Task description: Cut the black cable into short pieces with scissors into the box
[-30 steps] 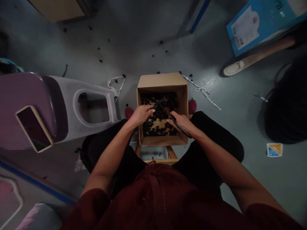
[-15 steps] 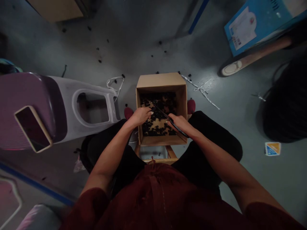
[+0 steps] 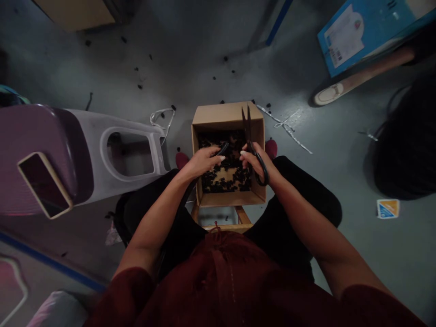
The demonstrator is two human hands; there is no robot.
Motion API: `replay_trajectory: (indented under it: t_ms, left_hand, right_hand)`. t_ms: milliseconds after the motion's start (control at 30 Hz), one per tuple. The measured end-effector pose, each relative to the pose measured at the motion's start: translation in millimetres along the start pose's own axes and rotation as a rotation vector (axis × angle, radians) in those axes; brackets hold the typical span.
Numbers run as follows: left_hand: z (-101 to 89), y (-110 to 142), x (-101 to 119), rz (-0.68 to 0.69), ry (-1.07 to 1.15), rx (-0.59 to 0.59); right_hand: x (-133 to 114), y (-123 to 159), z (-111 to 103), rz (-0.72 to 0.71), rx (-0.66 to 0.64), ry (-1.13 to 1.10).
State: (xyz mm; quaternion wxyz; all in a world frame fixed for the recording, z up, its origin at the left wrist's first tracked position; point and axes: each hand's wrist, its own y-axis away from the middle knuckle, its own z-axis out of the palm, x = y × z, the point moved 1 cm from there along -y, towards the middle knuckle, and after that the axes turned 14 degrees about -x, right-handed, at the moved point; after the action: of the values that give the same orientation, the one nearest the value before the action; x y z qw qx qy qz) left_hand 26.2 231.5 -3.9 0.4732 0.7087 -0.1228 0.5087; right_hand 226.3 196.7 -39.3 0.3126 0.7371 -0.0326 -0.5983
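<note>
Nearest the camera are the person's dark red top [image 3: 218, 277] and black trousers [image 3: 306, 200], with the knees spread either side of a wooden stool [image 3: 225, 227]. A cardboard box [image 3: 228, 113] sits on the stool, and both forearms reach over its near wall. The left hand [image 3: 203, 162] is above the box, its fingers [image 3: 218, 157] pinched together on a short black strip [image 3: 223, 148]. The right hand [image 3: 254, 160] is just beside it, its fingers clamped around the looped handle of black scissors [image 3: 247, 129]. The scissors stand nearly upright, points aimed far, and their blades are almost together. Below both hands, small black plastic pieces [image 3: 225, 179] lie scattered across the bottom of the box, with bare cardboard showing between them.

Red shoes [image 3: 271, 149] show on either side of the box. To the left stands a moulded white and purple plastic piece [image 3: 132, 181], with a phone [image 3: 44, 185] lying on it. Loose white strapping [image 3: 293, 136] and more black bits [image 3: 225, 59] lie on the grey floor [image 3: 190, 72] beyond the box. Farther right are a dark coil of cable [image 3: 405, 136], a small printed card [image 3: 387, 209] and a blue carton [image 3: 354, 36].
</note>
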Motion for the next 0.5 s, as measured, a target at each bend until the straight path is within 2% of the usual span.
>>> replay_trajectory:
  t_ms: [100,233,367,500]
  left_hand:
    - [0.4,-0.6,12.8,0.044,0.122,-0.006]
    - [9.0,-3.0,22.6,0.037,0.219,-0.072]
    - [20.8,-5.8,20.7,0.037,0.285,-0.139]
    - [29.1,-9.4,15.7,0.063,0.335,-0.168]
  right_hand:
    - [-10.3,-5.4,0.0,-0.081,0.014,-0.16]
    - [-18.9,-8.1,-1.6,-0.178,0.023,-0.277]
    - [-17.7,-5.7,-4.8,-0.249,0.041,-0.352]
    - [-16.1,-1.0,-4.1,-0.215,-0.007,-0.371]
